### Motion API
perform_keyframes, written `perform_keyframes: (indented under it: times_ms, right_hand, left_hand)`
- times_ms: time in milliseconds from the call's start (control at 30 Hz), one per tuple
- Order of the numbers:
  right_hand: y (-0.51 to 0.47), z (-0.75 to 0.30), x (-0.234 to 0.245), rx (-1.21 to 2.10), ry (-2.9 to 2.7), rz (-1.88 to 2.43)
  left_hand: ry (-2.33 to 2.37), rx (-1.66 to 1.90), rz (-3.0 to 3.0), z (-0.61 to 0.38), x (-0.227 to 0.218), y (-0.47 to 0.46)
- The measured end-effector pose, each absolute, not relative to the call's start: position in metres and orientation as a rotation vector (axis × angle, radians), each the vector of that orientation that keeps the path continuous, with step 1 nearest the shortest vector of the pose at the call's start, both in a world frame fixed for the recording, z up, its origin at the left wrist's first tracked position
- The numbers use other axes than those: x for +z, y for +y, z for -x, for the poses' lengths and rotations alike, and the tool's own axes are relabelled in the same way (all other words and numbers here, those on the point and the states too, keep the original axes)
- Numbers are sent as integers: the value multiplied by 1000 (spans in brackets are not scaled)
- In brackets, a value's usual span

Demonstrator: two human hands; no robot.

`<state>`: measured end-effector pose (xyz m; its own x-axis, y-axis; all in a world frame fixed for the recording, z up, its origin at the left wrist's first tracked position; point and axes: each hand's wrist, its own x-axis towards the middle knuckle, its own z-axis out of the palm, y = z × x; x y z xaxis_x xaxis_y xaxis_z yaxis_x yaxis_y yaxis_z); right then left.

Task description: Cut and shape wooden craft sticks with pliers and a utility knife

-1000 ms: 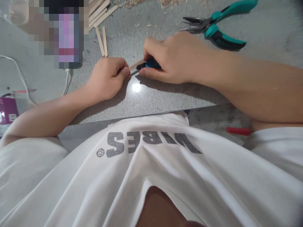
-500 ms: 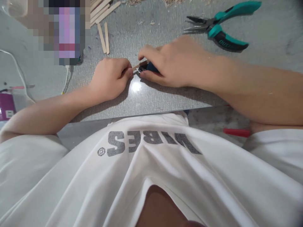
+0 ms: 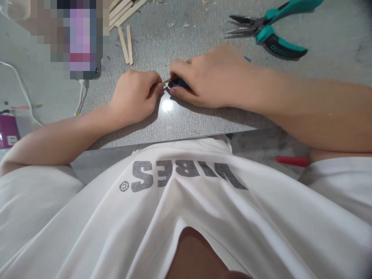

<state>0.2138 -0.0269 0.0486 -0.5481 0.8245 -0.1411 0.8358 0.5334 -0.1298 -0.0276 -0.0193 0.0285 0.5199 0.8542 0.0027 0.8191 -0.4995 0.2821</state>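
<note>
My left hand (image 3: pixel 138 95) is closed, thumb and fingertips pinching a thin wooden craft stick (image 3: pixel 166 81). A short length of the stick shows between my two hands. My right hand (image 3: pixel 206 79) wraps around a blue and black utility knife (image 3: pixel 174 83), its front end pointing left at the stick. Most of the knife's body is covered by my palm and fingers. The blade is too small to make out clearly where it meets the stick. Both hands rest low over the grey table (image 3: pixel 186 124) near its front edge.
Green-handled needle-nose pliers (image 3: pixel 263 27) lie at the back right. Two loose craft sticks (image 3: pixel 130 44) and a stack of sticks (image 3: pixel 123 13) are at the back left, near a pixelated area. Wood shavings (image 3: pixel 186 24) dot the table. A white cable (image 3: pixel 23 85) runs at left.
My right hand and the utility knife have shifted slightly, and a small blue tip now shows behind that hand. My left hand stays in place on the stick.
</note>
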Motion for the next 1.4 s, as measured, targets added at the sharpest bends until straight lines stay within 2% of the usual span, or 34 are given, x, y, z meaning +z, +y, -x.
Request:
perform_keyframes:
  times_ms: [933, 1167, 1400]
  right_hand:
    - [-30, -211, 49, -296, 2677, -1497]
    - [-41, -202, 55, -113, 2597, -1432]
    - [-41, -199, 54, -103, 2640, -1402]
  left_hand:
    - [1489, 68, -2585, 23, 29, -24]
    - [1460, 12, -2682, 23, 20, -26]
    - [1500, -29, -2676, 23, 17, -26]
